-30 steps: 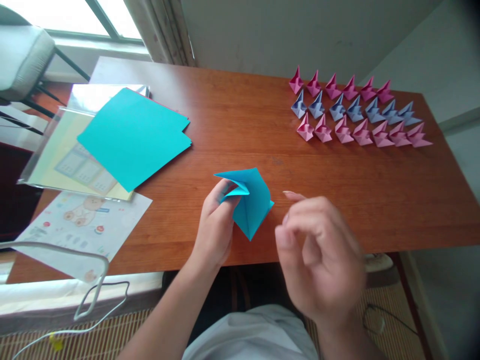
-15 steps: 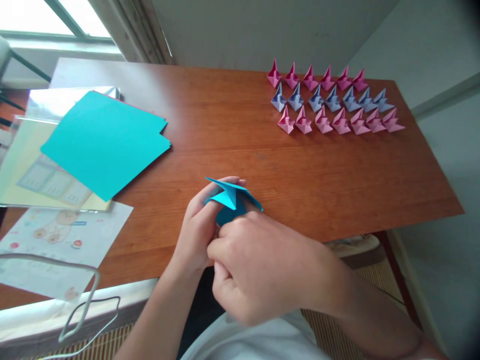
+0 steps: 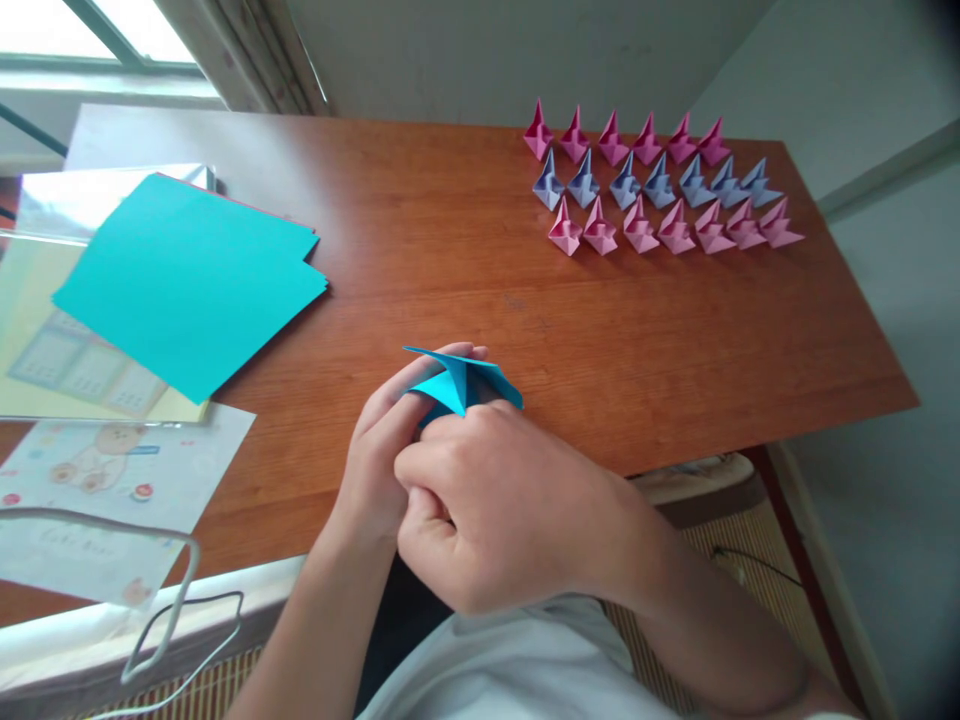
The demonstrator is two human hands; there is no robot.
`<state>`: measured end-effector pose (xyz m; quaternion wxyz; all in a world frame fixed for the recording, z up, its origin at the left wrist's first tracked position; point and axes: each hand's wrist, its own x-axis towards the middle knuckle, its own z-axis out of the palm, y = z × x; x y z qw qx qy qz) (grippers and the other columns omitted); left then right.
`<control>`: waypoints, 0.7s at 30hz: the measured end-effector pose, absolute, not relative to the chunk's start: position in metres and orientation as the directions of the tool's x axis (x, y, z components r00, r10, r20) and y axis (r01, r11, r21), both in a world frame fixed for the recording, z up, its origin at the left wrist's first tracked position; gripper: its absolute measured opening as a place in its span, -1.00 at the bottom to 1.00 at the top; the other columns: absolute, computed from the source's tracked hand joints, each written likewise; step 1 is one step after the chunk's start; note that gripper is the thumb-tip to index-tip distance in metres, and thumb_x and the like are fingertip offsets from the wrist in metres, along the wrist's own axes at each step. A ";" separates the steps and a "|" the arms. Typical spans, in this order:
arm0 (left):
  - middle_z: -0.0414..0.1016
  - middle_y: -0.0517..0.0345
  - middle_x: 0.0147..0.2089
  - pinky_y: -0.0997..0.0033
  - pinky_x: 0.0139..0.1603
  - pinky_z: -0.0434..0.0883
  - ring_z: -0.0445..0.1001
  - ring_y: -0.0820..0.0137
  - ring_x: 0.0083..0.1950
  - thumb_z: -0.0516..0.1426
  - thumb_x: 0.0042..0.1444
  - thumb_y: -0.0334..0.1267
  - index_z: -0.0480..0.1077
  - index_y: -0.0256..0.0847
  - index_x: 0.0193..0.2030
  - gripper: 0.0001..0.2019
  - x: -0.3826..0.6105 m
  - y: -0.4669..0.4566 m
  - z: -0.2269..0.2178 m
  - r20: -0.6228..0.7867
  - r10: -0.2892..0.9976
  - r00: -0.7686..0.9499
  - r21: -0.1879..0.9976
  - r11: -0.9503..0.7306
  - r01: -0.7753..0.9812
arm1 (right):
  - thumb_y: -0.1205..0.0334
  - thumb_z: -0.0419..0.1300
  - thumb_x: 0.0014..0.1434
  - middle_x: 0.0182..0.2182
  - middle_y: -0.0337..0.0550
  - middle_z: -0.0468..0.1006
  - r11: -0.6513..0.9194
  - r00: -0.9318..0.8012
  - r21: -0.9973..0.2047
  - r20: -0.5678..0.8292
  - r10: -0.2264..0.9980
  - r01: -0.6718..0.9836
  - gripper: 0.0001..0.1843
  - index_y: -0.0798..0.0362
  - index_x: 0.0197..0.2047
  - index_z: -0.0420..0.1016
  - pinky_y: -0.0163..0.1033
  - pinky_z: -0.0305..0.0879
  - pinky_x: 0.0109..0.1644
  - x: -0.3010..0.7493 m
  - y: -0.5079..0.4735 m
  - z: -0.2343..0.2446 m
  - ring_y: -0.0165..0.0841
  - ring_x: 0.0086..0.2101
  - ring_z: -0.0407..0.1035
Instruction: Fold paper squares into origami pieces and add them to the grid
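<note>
A partly folded blue paper sits between both my hands, just above the near edge of the brown wooden table. My left hand pinches its left side, fingers closed around the folds. My right hand covers the paper's lower part from the front, fingers curled onto it. Only the paper's upper points show.
Three rows of small folded paper figures, pink and blue, stand at the table's far right. A stack of turquoise sheets lies at the left on a clear plastic folder. A printed instruction sheet lies nearer, with a white wire loop.
My right hand came in from the right and closed onto the blue paper. The paper is now more folded up and mostly hidden. The camera view shifted slightly right.
</note>
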<state>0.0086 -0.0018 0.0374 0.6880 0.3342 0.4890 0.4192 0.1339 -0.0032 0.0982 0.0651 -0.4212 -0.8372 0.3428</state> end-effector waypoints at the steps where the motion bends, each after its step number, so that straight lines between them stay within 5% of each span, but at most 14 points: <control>1: 0.64 -0.01 0.13 0.25 0.05 0.56 0.60 0.06 0.13 0.19 0.17 -0.16 0.58 -0.23 0.07 -0.63 0.008 -0.002 0.036 -0.404 0.899 0.168 0.861 0.436 -0.263 | 0.35 0.07 0.09 -0.47 -0.10 0.61 0.418 -0.641 -0.626 -0.176 0.747 0.658 -0.77 0.09 -0.44 0.56 -0.18 -0.01 -0.45 0.135 -0.002 0.098 -0.31 -0.50 0.35; 6: 0.63 -0.04 0.15 0.24 0.02 0.57 0.59 0.05 0.14 0.25 0.10 -0.16 0.58 -0.24 0.06 -0.60 0.012 0.000 0.032 -0.467 0.876 0.121 0.812 0.479 -0.333 | 0.35 0.08 0.16 -0.44 -0.10 0.61 0.443 -0.640 -0.619 -0.129 0.758 0.649 -0.78 0.08 -0.44 0.51 -0.18 0.22 -0.32 0.135 -0.007 0.092 -0.29 -0.43 0.40; 10: 0.65 -0.06 0.10 0.21 0.07 0.56 0.58 0.02 0.16 0.30 0.00 -0.20 0.57 -0.28 0.03 -0.57 0.014 0.003 0.026 -0.533 0.844 0.059 0.753 0.505 -0.421 | 0.34 0.06 0.28 -0.43 -0.12 0.56 0.551 -0.674 -0.637 0.067 0.736 0.539 -0.75 0.08 -0.41 0.46 -0.05 0.32 0.08 0.142 -0.026 0.098 -0.29 -0.35 0.38; 12: 0.65 -0.07 0.09 0.21 0.07 0.56 0.58 0.02 0.16 0.30 0.00 -0.23 0.57 -0.29 0.02 -0.58 0.014 0.003 0.023 -0.530 0.847 0.048 0.736 0.486 -0.471 | 0.32 0.07 0.33 -0.43 -0.18 0.52 0.508 -0.644 -0.726 0.118 0.756 0.463 -0.71 0.06 -0.44 0.43 -0.14 0.36 0.00 0.152 -0.036 0.104 -0.34 -0.36 0.35; 16: 0.65 -0.09 0.08 0.18 0.06 0.55 0.61 0.03 0.11 0.29 0.06 -0.24 0.58 -0.28 0.03 -0.62 0.014 0.000 0.020 -0.474 0.879 0.061 0.749 0.438 -0.496 | 0.28 0.18 0.33 -0.50 -0.32 0.42 0.271 -0.365 -0.904 0.143 0.920 0.329 -0.74 0.02 -0.43 0.40 -0.25 0.40 -0.15 0.179 -0.042 0.102 -0.43 -0.42 0.36; 19: 0.66 -0.08 0.07 0.17 0.05 0.54 0.62 0.04 0.06 0.30 0.07 -0.23 0.59 -0.27 0.00 -0.65 0.016 -0.002 0.021 -0.443 0.895 0.059 0.777 0.416 -0.473 | 0.22 0.27 0.30 -0.30 -0.24 0.53 0.182 -0.087 -0.899 0.160 0.983 0.399 -0.94 -0.01 -0.22 0.51 -0.23 0.43 -0.10 0.189 -0.035 0.086 -0.36 -0.25 0.46; 21: 0.67 -0.06 0.04 0.19 0.05 0.54 0.62 0.06 0.05 0.30 0.07 -0.22 0.60 -0.26 -0.02 -0.67 0.017 -0.003 0.022 -0.422 0.905 0.058 0.797 0.401 -0.451 | 0.16 0.31 0.28 -0.09 -0.16 0.56 0.155 -0.099 -0.890 0.124 0.987 0.428 -0.76 -0.02 0.00 0.50 -0.21 0.47 -0.01 0.186 -0.031 0.073 -0.31 -0.11 0.48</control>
